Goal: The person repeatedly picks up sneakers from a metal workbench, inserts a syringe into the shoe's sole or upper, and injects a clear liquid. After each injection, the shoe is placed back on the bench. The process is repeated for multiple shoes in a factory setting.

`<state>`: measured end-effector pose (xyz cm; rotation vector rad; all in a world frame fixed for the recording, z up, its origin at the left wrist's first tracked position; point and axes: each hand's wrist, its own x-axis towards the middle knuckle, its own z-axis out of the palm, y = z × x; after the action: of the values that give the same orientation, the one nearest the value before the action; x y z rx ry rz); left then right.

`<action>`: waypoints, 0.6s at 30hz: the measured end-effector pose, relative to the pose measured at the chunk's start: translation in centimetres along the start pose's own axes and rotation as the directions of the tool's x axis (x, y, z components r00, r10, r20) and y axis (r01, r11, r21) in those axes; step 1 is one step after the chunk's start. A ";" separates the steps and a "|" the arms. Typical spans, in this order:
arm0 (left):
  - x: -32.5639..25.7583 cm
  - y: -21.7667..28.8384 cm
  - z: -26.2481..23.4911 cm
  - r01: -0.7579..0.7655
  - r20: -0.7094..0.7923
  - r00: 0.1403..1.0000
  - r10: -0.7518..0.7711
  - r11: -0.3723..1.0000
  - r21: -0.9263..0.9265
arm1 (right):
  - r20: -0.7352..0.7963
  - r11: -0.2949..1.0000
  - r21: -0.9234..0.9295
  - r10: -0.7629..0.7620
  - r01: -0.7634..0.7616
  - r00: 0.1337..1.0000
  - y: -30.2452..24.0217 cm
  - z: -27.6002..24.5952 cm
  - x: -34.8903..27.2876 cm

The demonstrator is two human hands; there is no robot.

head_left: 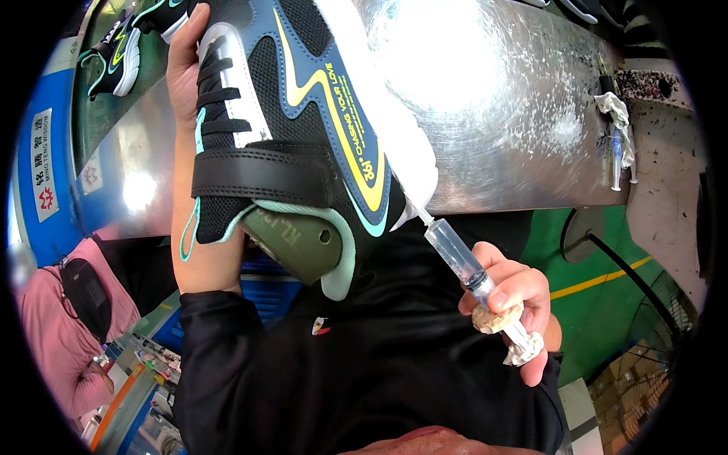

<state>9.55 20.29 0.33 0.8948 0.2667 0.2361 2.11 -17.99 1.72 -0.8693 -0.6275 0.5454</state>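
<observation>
A black and navy sports shoe (pixel 303 114) with a yellow stripe, mint lining and thick white sole is close in front of me. My left hand (pixel 186 72) grips it by the toe end, most of the fingers hidden behind it. Inside the shoe's opening sits a dark green shoe last (pixel 296 243). My right hand (pixel 512 299) is closed around a clear syringe (pixel 453 252) with clear contents. Whitish wrapping covers its finger flange and plunger end. The syringe's tip points at the sole's heel edge; I cannot tell whether it touches.
Beyond the shoe lies a scratched metal worktop (pixel 516 106). Another syringe (pixel 616 155) rests with a crumpled cloth at its right end. More shoes (pixel 117 57) are at the far left. A person in a pink top (pixel 95 326) is at the lower left; a black fan (pixel 644 364) stands lower right.
</observation>
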 end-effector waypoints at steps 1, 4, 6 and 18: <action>-0.1 0.1 -0.6 -0.012 -0.031 0.999 0.013 0.999 0.036 | 0.002 1.000 -0.001 0.002 -0.002 1.000 0.1 -0.1 0.0; -0.7 0.4 -1.4 -0.008 -0.101 0.995 0.020 0.993 0.116 | 0.004 1.000 -0.002 -0.006 0.006 1.000 0.4 -0.3 -0.1; -2.1 1.3 -1.0 0.063 -0.158 0.986 -0.048 0.994 0.092 | 0.012 1.000 0.000 -0.014 0.014 1.000 0.6 -0.5 0.0; -11.6 5.3 -4.7 0.256 -0.206 0.961 -0.185 0.878 0.405 | 0.057 0.984 -0.171 -0.049 0.058 0.997 1.8 -0.8 1.5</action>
<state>-3.37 23.30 3.26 1.2738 0.5854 0.0327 3.40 -16.46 0.25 -1.0009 -0.7519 0.4713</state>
